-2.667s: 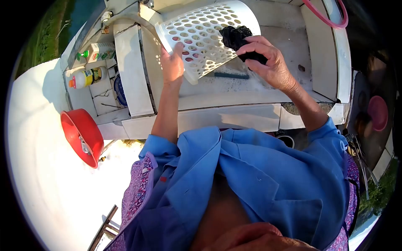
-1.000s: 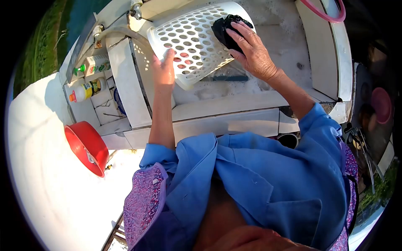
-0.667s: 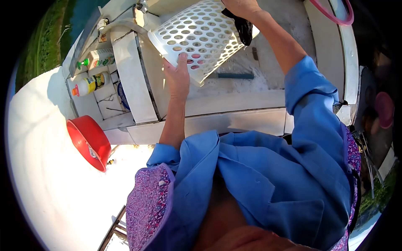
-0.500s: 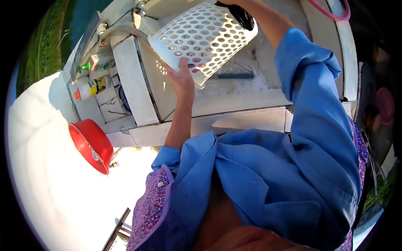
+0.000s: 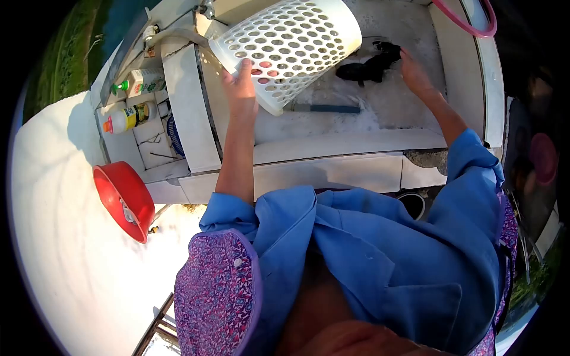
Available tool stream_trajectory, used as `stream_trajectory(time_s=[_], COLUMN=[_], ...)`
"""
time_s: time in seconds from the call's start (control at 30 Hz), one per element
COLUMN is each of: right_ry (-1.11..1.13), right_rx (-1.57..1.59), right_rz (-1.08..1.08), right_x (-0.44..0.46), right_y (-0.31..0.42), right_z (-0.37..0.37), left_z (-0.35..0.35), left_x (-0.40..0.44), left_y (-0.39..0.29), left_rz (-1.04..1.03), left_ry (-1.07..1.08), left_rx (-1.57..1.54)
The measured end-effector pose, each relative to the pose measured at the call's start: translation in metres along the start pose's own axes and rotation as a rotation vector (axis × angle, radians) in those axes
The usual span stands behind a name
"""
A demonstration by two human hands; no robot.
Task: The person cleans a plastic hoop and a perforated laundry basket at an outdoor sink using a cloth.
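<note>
My left hand (image 5: 242,86) grips the lower left rim of a white laundry basket (image 5: 285,44) with round holes; fingers show through the holes inside. The basket is tilted on its side above a tiled wash basin (image 5: 407,115). My right hand (image 5: 417,74) is to the right of the basket, its fingers closed at the right end of a wet-looking black cloth (image 5: 371,66). That cloth stretches leftward over the basin floor. A dark blue-grey bar (image 5: 335,108) lies in suds below the basket.
A green-capped bottle (image 5: 142,83) and a yellow-labelled bottle (image 5: 130,117) lie in a tiled niche at left, beside a grey hose (image 5: 175,35). A red basin (image 5: 127,199) leans lower left. A pink hoop-like rim (image 5: 466,24) is at upper right.
My right hand has moved from the basket's upper end down and right, with the black cloth now out over the basin floor. My left hand and the basket have shifted slightly left.
</note>
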State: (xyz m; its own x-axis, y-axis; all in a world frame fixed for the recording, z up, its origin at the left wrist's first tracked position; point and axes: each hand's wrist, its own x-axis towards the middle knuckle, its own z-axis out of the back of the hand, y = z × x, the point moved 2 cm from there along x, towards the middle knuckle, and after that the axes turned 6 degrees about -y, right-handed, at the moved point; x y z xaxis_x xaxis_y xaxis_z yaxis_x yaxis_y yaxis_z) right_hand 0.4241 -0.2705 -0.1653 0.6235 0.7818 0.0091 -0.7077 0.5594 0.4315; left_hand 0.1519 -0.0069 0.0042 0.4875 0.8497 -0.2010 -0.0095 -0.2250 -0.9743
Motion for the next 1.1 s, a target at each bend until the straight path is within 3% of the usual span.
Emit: stream_trajectory(time_s=[0.03, 0.07, 0.13, 0.2, 0.27, 0.33, 0.37, 0.43, 0.5, 0.57, 0.6, 0.67, 0.7, 0.77, 0.8, 0.87, 0.93, 1.03, 1.1], right_ry=[0.081, 0.075, 0.548, 0.349, -0.160, 0.007, 0.015, 0.238, 0.152, 0.021, 0.024, 0.470, 0.467, 0.238, 0.058, 0.005, -0.193, -0.243, -0.283], right_rx=[-0.126, -0.123, -0.602, -0.684, 0.030, -0.243, -0.235, -0.215, -0.221, -0.322, -0.330, -0.216, -0.223, 0.293, 0.320, 0.482, 0.471, 0.433, 0.321], right_rz=[-0.170, -0.175, -0.183, -0.130, -0.355, -0.087, -0.079, 0.344, 0.413, 0.069, 0.088, -0.148, -0.140, -0.286, -0.214, -0.178, 0.055, 0.264, 0.384], right_x=[0.003, 0.008, 0.021, 0.030, 0.022, 0.000, -0.003, -0.010, -0.005, 0.003, 0.005, -0.003, -0.007, -0.016, -0.017, -0.014, -0.010, 0.002, 0.012], right_y=[-0.037, -0.039, -0.042, -0.048, -0.004, 0.090, 0.092, 0.089, 0.063, 0.043, 0.045, 0.045, 0.050, 0.067, 0.095, 0.142, 0.191, 0.257, 0.296], right_z=[-0.008, 0.003, 0.029, -0.010, -0.044, -0.031, -0.034, -0.044, -0.039, -0.028, -0.020, -0.002, 0.005, 0.018, 0.044, 0.079, 0.099, 0.092, 0.071], left_z=[-0.001, -0.002, -0.004, -0.006, -0.002, 0.000, 0.001, 0.001, -0.002, -0.001, -0.001, -0.005, -0.005, -0.004, -0.006, 0.001, -0.002, -0.008, -0.002], left_x=[-0.004, -0.008, -0.015, -0.019, -0.018, -0.016, -0.016, -0.019, -0.022, -0.023, -0.024, -0.027, -0.026, -0.025, -0.027, -0.025, -0.028, -0.037, -0.040], left_y=[-0.001, 0.000, 0.002, 0.004, 0.009, 0.011, 0.012, 0.011, 0.009, 0.010, 0.011, 0.008, 0.008, 0.010, 0.006, 0.018, 0.019, 0.018, 0.036], left_rz=[-0.018, -0.011, -0.002, 0.006, 0.011, 0.019, 0.009, 0.000, -0.025, -0.054, -0.046, -0.037, -0.042, -0.040, -0.114, -0.109, -0.107, -0.043, -0.253], left_ry=[0.020, -0.043, -0.082, -0.136, -0.116, -0.104, -0.122, -0.159, -0.117, -0.115, -0.115, -0.121, -0.128, -0.130, -0.101, -0.053, 0.011, 0.021, -0.040], left_rx=[-0.022, 0.030, 0.053, 0.084, 0.108, 0.132, 0.131, 0.128, 0.108, 0.101, 0.112, 0.117, 0.110, 0.127, 0.125, 0.071, 0.015, -0.002, 0.169])
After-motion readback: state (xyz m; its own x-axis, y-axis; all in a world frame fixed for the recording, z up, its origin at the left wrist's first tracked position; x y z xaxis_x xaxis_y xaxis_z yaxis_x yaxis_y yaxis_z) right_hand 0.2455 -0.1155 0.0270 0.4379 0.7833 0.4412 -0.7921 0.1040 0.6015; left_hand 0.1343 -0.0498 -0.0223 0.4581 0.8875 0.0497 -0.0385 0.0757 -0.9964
